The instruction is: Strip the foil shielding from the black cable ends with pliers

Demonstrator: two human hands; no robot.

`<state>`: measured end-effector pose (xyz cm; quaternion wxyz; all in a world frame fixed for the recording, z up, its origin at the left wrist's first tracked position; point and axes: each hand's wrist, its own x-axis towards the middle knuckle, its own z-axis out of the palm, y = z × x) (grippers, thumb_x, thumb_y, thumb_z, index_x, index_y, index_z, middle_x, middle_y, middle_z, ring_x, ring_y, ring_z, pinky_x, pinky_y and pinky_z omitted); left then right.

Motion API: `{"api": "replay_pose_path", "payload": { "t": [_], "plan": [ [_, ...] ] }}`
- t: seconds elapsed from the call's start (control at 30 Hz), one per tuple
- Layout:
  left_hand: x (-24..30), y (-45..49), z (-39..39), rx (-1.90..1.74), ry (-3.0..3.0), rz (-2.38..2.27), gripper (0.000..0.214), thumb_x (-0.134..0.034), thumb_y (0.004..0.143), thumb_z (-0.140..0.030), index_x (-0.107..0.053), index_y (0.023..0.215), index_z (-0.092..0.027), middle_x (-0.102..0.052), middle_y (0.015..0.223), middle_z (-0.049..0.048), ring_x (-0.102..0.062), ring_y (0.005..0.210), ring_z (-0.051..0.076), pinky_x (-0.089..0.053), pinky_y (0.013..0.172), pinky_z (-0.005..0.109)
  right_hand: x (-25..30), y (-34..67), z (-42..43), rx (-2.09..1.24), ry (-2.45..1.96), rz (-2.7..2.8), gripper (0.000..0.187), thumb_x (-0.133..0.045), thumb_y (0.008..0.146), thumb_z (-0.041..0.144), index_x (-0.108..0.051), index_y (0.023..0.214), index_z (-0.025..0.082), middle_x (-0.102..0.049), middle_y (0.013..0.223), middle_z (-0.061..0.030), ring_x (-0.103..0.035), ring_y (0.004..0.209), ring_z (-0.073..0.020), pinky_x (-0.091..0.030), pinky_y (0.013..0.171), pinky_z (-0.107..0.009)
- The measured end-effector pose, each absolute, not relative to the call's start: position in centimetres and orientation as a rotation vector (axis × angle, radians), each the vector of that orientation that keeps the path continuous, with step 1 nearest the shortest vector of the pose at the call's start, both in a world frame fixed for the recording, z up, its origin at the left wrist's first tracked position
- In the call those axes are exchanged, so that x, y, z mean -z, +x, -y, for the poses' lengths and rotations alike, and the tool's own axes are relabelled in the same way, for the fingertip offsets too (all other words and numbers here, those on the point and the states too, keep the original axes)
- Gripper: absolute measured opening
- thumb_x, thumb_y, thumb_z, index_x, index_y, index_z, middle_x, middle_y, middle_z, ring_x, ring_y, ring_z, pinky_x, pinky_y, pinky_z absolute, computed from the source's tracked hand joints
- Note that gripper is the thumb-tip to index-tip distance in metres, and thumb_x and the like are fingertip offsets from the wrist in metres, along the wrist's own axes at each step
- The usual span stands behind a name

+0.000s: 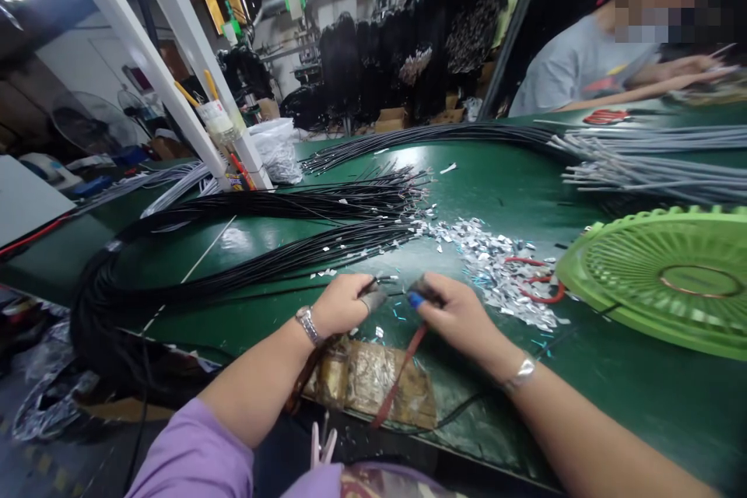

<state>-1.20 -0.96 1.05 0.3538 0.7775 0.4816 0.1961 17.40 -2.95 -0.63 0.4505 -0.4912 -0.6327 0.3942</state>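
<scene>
My left hand (346, 303) is closed in a pinch on the end of a thin black cable (327, 249) from the long bundle lying across the green table (642, 397). A taped fingertip shows at the pinch. My right hand (455, 313) is closed too, gripping a small tool with a blue tip (415, 299) right beside the cable end. The two hands almost touch. A reddish strap (400, 377) hangs from the right hand over a taped brown pad (373, 381) at the table's near edge.
A heap of silver and white scraps (490, 261) lies just beyond my right hand. A green fan grille (665, 276) sits at right, grey cables (654, 163) behind it. Another person (583, 62) works at the far right. White posts (175, 70) stand at left.
</scene>
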Motion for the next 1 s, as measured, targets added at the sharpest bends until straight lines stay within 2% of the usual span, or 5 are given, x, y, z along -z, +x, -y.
{"api": "replay_pose_path", "payload": {
  "t": [0.1, 0.17, 0.53, 0.77, 1.0],
  "plan": [
    [-0.6, -1.4, 0.3, -0.5, 1.7, -1.063, 0.031, -0.055, 0.079, -0.046, -0.049, 0.07, -0.017, -0.043, 0.047, -0.0058, -0.036, 0.041, 0.008, -0.029, 0.043, 0.021, 1.0, 17.3, 2.6, -1.476, -1.091, 1.139, 0.031, -0.069, 0.06, 0.045, -0.05, 0.061, 0.02, -0.042, 0.053, 0.0049, -0.027, 0.045, -0.0078, -0.019, 0.043, -0.022],
    [-0.3, -1.5, 0.1, -0.529, 1.646, -1.018, 0.038, -0.058, 0.076, -0.053, -0.048, 0.069, -0.017, -0.042, 0.045, -0.0063, -0.034, 0.039, 0.007, -0.027, 0.041, 0.02, 1.2, 17.2, 2.4, -1.614, -1.058, 0.965, 0.037, -0.077, 0.053, 0.044, -0.052, 0.063, 0.019, -0.044, 0.054, 0.005, -0.024, 0.043, -0.005, -0.015, 0.041, -0.02],
    [-0.2, -1.6, -0.1, -0.55, 1.692, -1.014, 0.043, -0.059, 0.074, -0.057, -0.05, 0.068, -0.016, -0.042, 0.048, -0.0058, -0.034, 0.044, 0.007, -0.028, 0.045, 0.02, 1.6, 17.2, 2.4, -1.752, -0.991, 0.917, 0.045, -0.085, 0.047, 0.047, -0.054, 0.062, 0.018, -0.043, 0.052, 0.0059, -0.02, 0.042, -0.0034, -0.011, 0.039, -0.019],
    [-0.2, -1.8, -0.1, -0.585, 1.817, -1.009, 0.041, -0.059, 0.076, -0.053, -0.049, 0.065, -0.016, -0.041, 0.052, -0.0054, -0.033, 0.051, 0.007, -0.027, 0.049, 0.02, 1.3, 17.9, 2.5, -1.055, -1.183, 1.539, 0.033, -0.073, 0.064, 0.048, -0.056, 0.061, 0.02, -0.048, 0.054, 0.003, -0.039, 0.053, -0.0124, -0.031, 0.049, -0.026],
    [-0.3, -1.8, -0.2, -0.58, 1.787, -1.024, 0.043, -0.057, 0.076, -0.056, -0.049, 0.065, -0.015, -0.04, 0.051, -0.0056, -0.033, 0.05, 0.007, -0.027, 0.048, 0.02, 1.5, 18.7, 2.4, -0.781, -1.179, 1.792, 0.029, -0.054, 0.08, 0.043, -0.052, 0.061, 0.022, -0.046, 0.054, 0.0021, -0.039, 0.052, -0.0142, -0.032, 0.05, -0.028]
  ]
}}
